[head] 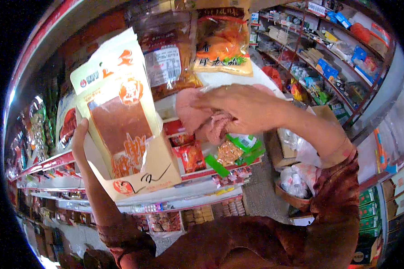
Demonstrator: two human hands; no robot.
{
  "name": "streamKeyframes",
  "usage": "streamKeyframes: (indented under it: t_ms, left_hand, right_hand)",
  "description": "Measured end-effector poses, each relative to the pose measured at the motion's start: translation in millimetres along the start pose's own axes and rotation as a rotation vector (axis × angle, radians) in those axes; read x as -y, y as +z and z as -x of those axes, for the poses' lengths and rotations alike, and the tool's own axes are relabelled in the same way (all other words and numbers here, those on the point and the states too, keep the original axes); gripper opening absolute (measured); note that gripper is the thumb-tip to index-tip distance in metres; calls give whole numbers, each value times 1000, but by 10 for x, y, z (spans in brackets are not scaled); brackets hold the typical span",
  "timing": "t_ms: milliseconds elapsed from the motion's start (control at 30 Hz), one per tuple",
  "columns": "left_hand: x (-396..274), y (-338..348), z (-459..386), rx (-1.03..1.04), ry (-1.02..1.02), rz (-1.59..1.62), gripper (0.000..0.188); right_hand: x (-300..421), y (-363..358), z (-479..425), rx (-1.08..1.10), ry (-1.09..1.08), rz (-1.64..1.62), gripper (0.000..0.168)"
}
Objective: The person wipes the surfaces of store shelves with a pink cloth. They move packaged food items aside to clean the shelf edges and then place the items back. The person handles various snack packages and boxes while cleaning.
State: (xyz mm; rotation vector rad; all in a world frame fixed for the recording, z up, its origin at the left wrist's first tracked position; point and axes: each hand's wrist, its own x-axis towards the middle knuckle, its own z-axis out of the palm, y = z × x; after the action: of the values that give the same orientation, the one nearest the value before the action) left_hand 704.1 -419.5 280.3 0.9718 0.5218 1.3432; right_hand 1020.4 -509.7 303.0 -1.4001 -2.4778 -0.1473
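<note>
My left hand (79, 138) grips the left side of an open-fronted cardboard display box (161, 168) with handwritten marks on its front. Inside the box stand cream food pouches (119, 124), tilted, with brown contents showing. A crumpled pink cloth (190, 112) is bunched under the fingers of my right hand (245, 107), over the white shelf (219, 79). Behind the cloth, a sealed bag of orange-brown food (222, 47) lies beside a brown bag with a barcode label (163, 65). Below my right hand are a green snack packet (230, 153) and red packets (190, 156).
Lower shelf tiers (202, 198) with red edge strips hold packaged goods. More hanging packets (38, 127) are at left. Stocked shelving (303, 50) stands at far right. A cardboard box (282, 151) and a round container (291, 198) of plastic bags sit beside the aisle floor (262, 191).
</note>
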Motion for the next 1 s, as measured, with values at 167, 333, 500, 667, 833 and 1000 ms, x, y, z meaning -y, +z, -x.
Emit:
streamKeyframes:
  t_ms: [167, 333, 500, 667, 833, 1000]
  left_hand:
    - [34, 46, 4, -22, 33, -14, 56]
    - [44, 26, -10, -33, 77, -33, 54]
    - [102, -48, -94, -67, 79, -54, 52]
    - [148, 30, 10, -95, 40, -38, 53]
    - [95, 96, -20, -24, 54, -20, 58]
    - [19, -115, -90, -46, 116, -99, 51]
  right_hand:
    - [-256, -104, 292, -2, 47, -11, 47]
    - [-347, -459, 709, 91, 306, 26, 40]
    - [-216, -396, 482, 111, 303, 105, 40]
    - [212, 70, -163, -93, -11, 63, 27]
    - [448, 321, -469, -167, -56, 136, 31]
    - [256, 424, -167, -307, -24, 260, 34]
